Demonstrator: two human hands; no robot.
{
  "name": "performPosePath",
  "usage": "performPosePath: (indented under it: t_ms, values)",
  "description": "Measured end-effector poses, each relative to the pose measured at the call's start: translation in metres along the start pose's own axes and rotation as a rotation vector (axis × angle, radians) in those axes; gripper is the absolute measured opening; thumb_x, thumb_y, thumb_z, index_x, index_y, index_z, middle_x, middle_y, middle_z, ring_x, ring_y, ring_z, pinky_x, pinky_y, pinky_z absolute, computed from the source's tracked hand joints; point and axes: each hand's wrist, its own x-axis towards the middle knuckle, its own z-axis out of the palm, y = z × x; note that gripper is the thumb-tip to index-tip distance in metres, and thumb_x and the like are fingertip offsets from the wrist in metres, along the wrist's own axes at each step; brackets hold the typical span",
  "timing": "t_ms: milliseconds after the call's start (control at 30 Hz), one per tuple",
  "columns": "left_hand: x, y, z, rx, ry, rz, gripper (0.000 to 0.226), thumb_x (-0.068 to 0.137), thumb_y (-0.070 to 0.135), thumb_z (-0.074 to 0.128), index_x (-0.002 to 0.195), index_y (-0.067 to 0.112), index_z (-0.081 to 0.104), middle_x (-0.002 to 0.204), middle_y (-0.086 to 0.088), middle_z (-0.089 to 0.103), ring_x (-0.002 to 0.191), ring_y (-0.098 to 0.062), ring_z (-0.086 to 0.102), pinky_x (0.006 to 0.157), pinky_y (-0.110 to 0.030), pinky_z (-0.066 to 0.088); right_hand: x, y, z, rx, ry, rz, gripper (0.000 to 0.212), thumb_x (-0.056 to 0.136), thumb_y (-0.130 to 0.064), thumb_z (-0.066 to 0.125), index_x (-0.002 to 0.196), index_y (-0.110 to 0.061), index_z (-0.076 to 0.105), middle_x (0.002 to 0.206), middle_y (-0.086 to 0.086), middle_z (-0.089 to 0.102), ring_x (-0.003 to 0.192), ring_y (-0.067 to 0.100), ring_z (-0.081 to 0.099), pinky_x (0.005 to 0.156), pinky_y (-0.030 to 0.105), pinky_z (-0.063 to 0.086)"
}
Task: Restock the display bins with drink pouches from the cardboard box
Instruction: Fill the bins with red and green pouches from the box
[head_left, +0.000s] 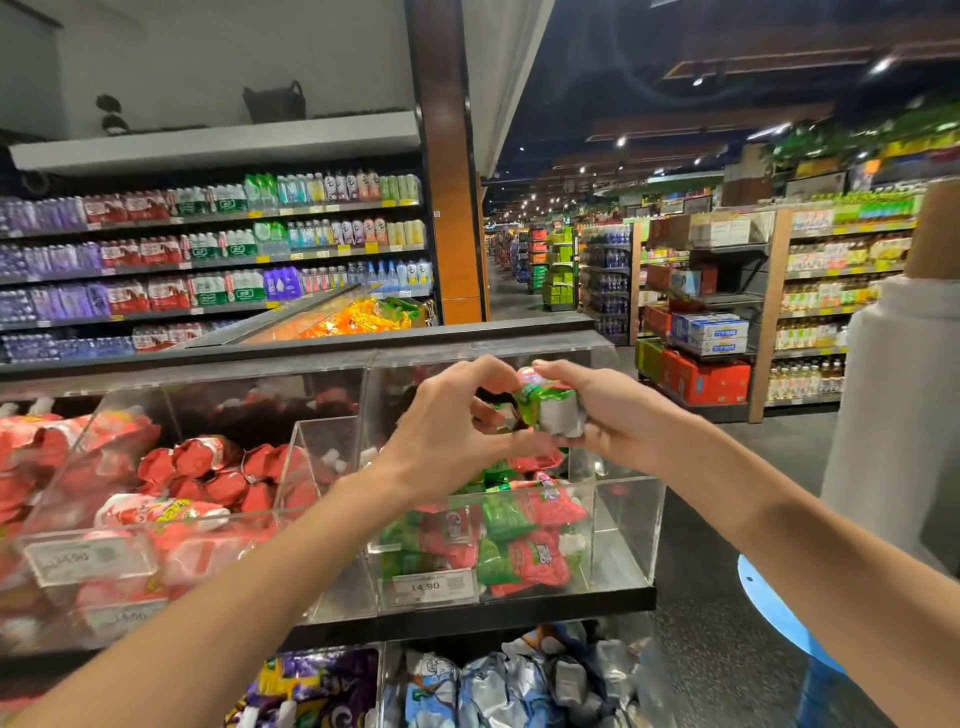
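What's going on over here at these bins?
A person is restocking a shop display. The left hand and right hand together hold green drink pouches just above a clear acrylic bin that already contains green and red pouches. The neighbouring bin on the left holds red pouches. The cardboard box is not in view.

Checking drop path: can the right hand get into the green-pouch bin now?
Likely yes: the right hand, gripping a pouch, hovers over the bin, whose top looks open; nothing lies between.
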Motion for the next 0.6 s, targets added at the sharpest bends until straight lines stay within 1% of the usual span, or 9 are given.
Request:
performPosePath:
  t_ms: [67, 100, 167, 233, 300, 400, 500, 567, 600]
  values:
    - [-0.003, -0.005, 0.007, 0.011, 0.08, -0.023, 0.055, 0.068, 0.055, 0.081, 0.112, 0.026, 0.065, 0.107, 0.014, 0.066, 0.083, 0.001, 0.067, 0.077, -0.026, 0.058, -0.001, 0.003, 0.003, 0.034, -0.03, 0.021, 0.038, 0.095, -0.034, 0.063, 0.117, -0.003, 0.063, 0.106, 0.015, 0.074, 0.066, 0.016, 0.07, 0.051, 0.026, 0.057]
    - [-0.005, -0.007, 0.01, 0.011, 0.102, -0.035, 0.05, 0.072, 0.051, 0.082, 0.112, 0.026, 0.067, 0.103, 0.015, 0.068, 0.084, 0.002, 0.067, 0.078, -0.027, 0.058, -0.001, 0.005, 0.002, 0.059, -0.055, 0.031, 0.042, 0.094, -0.035, 0.065, 0.12, -0.002, 0.062, 0.105, 0.016, 0.072, 0.067, 0.016, 0.07, 0.053, 0.026, 0.057]
    - [-0.008, -0.011, 0.015, 0.005, 0.146, -0.051, 0.041, 0.078, 0.039, 0.081, 0.115, 0.026, 0.068, 0.098, 0.017, 0.069, 0.083, 0.005, 0.067, 0.075, -0.019, 0.057, -0.002, 0.009, -0.001, 0.11, -0.141, 0.052, 0.047, 0.089, -0.035, 0.069, 0.123, -0.004, 0.06, 0.113, 0.019, 0.07, 0.082, 0.021, 0.07, 0.072, 0.032, 0.062]
    - [-0.01, -0.014, 0.021, -0.087, 0.154, -0.084, 0.045, 0.082, 0.028, 0.078, 0.125, 0.028, 0.064, 0.105, 0.013, 0.069, 0.084, 0.008, 0.067, 0.072, -0.012, 0.054, -0.001, 0.014, -0.001, 0.135, -0.248, 0.046, 0.047, 0.087, -0.029, 0.071, 0.123, -0.001, 0.06, 0.126, 0.024, 0.064, 0.104, 0.03, 0.067, 0.092, 0.04, 0.057]
    - [-0.009, -0.015, 0.027, -0.184, 0.146, -0.12, 0.051, 0.086, 0.027, 0.075, 0.134, 0.034, 0.059, 0.111, 0.011, 0.069, 0.092, 0.007, 0.067, 0.079, -0.014, 0.055, 0.003, 0.016, -0.002, 0.092, -0.3, 0.012, 0.032, 0.092, -0.021, 0.067, 0.116, 0.001, 0.063, 0.122, 0.022, 0.064, 0.107, 0.03, 0.065, 0.092, 0.037, 0.057]
    - [-0.002, -0.018, 0.035, -0.24, 0.178, -0.152, 0.037, 0.084, 0.032, 0.077, 0.121, 0.032, 0.07, 0.108, 0.015, 0.073, 0.1, 0.002, 0.067, 0.09, -0.026, 0.056, 0.004, 0.006, -0.01, -0.267, -0.217, -0.047, 0.035, 0.09, -0.038, 0.069, 0.105, -0.007, 0.071, 0.098, 0.015, 0.074, 0.075, 0.021, 0.067, 0.073, 0.027, 0.061]
    - [0.009, -0.016, 0.038, -0.207, 0.217, -0.189, 0.028, 0.085, 0.023, 0.078, 0.112, 0.032, 0.074, 0.1, 0.012, 0.076, 0.087, -0.001, 0.07, 0.073, -0.014, 0.055, 0.009, -0.007, -0.026, -0.825, 0.014, -0.222, 0.064, 0.074, -0.067, 0.072, 0.084, -0.004, 0.075, 0.074, 0.012, 0.074, 0.059, 0.017, 0.064, 0.058, 0.024, 0.053]
    - [0.022, -0.017, 0.041, -0.172, 0.224, -0.221, 0.026, 0.086, 0.023, 0.077, 0.111, 0.032, 0.074, 0.094, 0.011, 0.076, 0.077, -0.004, 0.07, 0.061, -0.013, 0.053, 0.016, -0.014, -0.031, -1.001, 0.156, -0.41, 0.062, 0.071, -0.067, 0.074, 0.076, -0.005, 0.07, 0.067, 0.004, 0.068, 0.057, 0.017, 0.06, 0.058, 0.029, 0.051]
    - [0.029, -0.019, 0.043, -0.144, 0.226, -0.236, 0.025, 0.087, 0.022, 0.077, 0.111, 0.031, 0.074, 0.091, 0.012, 0.075, 0.072, -0.002, 0.069, 0.056, -0.01, 0.05, 0.019, -0.017, -0.032, -1.054, 0.182, -0.482, 0.056, 0.074, -0.061, 0.076, 0.08, -0.006, 0.07, 0.072, 0.002, 0.07, 0.059, 0.016, 0.061, 0.061, 0.032, 0.054]
